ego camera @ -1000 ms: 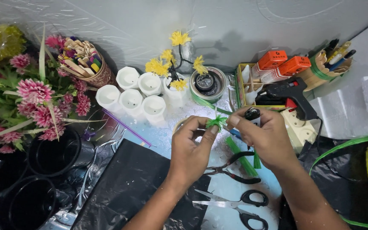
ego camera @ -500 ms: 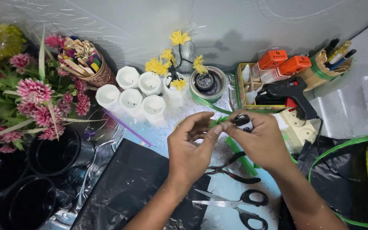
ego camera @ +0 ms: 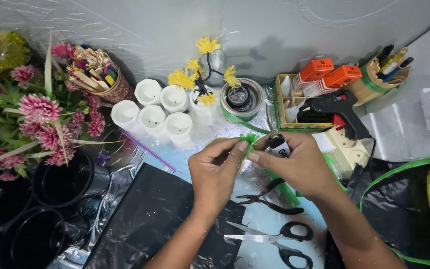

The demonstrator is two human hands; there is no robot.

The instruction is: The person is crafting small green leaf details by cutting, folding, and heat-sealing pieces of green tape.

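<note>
My left hand (ego camera: 216, 172) and my right hand (ego camera: 294, 162) meet over the middle of the worktable. Between their fingertips sits a small fringed green tuft (ego camera: 249, 139), pinched from both sides. A white lighter with a black top (ego camera: 277, 146) is tucked in my right hand's palm, its top poking out. Just below my hands lie dark pliers (ego camera: 265, 199) and black-handled scissors (ego camera: 279, 238).
White small pots (ego camera: 153, 112) cluster behind, with a yellow paper-flower sprig (ego camera: 202, 74). Pink flowers (ego camera: 38, 117) and black pots (ego camera: 63, 182) fill the left. A black glue gun (ego camera: 334, 107), orange boxes (ego camera: 329, 72), a tape roll (ego camera: 240, 97) and a pen holder (ego camera: 379, 69) stand at right.
My hands have drawn closer together and the green tuft now shows upright between the fingertips. The lighter has shifted a little left with my right hand.
</note>
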